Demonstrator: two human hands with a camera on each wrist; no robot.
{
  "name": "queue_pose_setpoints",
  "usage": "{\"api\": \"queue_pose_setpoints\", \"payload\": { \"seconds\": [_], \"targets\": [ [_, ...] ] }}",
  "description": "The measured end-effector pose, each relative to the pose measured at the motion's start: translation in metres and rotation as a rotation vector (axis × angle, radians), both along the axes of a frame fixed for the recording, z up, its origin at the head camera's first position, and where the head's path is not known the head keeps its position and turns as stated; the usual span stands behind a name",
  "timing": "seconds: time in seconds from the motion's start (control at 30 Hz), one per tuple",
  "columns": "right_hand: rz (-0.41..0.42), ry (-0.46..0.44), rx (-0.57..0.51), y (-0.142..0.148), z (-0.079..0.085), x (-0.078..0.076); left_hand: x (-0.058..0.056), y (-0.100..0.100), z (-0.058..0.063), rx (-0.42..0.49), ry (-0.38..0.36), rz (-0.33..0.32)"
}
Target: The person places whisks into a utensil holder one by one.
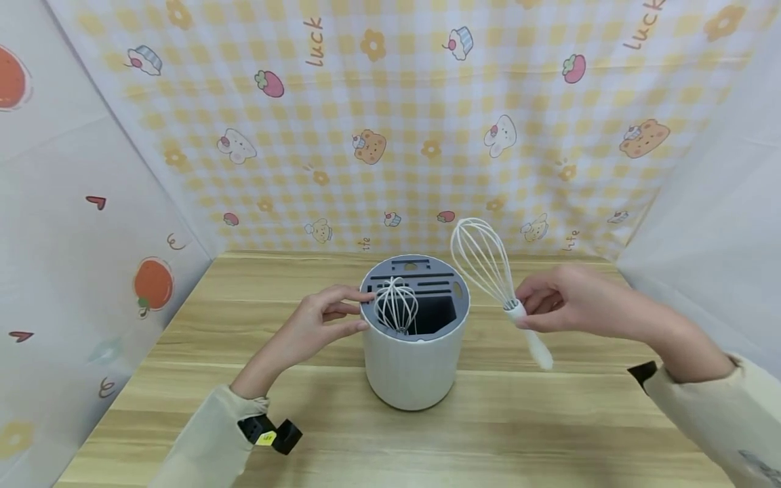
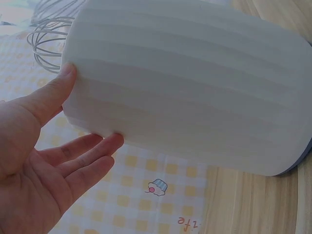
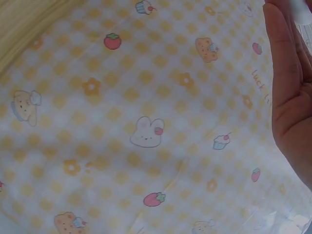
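A round white utensil holder [image 1: 412,376] with a grey slotted lid [image 1: 430,270] stands upright on the table. A small whisk [image 1: 395,306] sits in the lid's large opening with its wire head up; its handle is hidden inside. My left hand [image 1: 323,318] is at the holder's left side, and in the left wrist view the thumb [image 2: 68,73] rests at the rim while the lightly bent fingers touch the wall. To the right, my right hand [image 1: 552,298] pinches a larger white whisk [image 1: 485,261] near its collar, wires tilted up-left and handle pointing down-right, above the table.
The wooden table [image 1: 256,339] runs back to a yellow checked cloth [image 1: 403,95] with cartoon prints. White sheeting hangs at the left [image 1: 67,224] and right sides. A black wrist camera [image 1: 268,434] is strapped to the left sleeve.
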State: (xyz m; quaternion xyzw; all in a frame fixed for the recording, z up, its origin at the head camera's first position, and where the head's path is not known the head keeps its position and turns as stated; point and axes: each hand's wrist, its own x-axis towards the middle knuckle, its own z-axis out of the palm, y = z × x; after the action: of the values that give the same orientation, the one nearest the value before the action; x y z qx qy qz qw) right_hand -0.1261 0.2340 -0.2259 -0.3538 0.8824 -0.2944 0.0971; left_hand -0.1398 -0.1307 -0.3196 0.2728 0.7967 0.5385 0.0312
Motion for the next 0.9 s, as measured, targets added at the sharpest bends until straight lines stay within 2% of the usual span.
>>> {"api": "queue_pose_setpoints", "payload": {
  "seconds": [0.17, 0.6, 0.77, 0.9],
  "targets": [
    [0.059, 0.0, -0.018, -0.019, 0.012, -0.006, -0.001, -0.001, 0.0, 0.002, 0.009, 0.001],
    [0.124, 0.016, -0.044, -0.066, 0.042, -0.025, -0.003, -0.002, -0.001, 0.005, 0.014, -0.01],
    [0.173, 0.025, -0.08, -0.079, 0.046, -0.032, -0.002, -0.002, -0.001, 0.008, 0.019, -0.012],
    [0.199, 0.02, -0.115, -0.086, 0.042, -0.038, -0.002, -0.002, -0.001, 0.008, 0.034, -0.017]
  ]
}}
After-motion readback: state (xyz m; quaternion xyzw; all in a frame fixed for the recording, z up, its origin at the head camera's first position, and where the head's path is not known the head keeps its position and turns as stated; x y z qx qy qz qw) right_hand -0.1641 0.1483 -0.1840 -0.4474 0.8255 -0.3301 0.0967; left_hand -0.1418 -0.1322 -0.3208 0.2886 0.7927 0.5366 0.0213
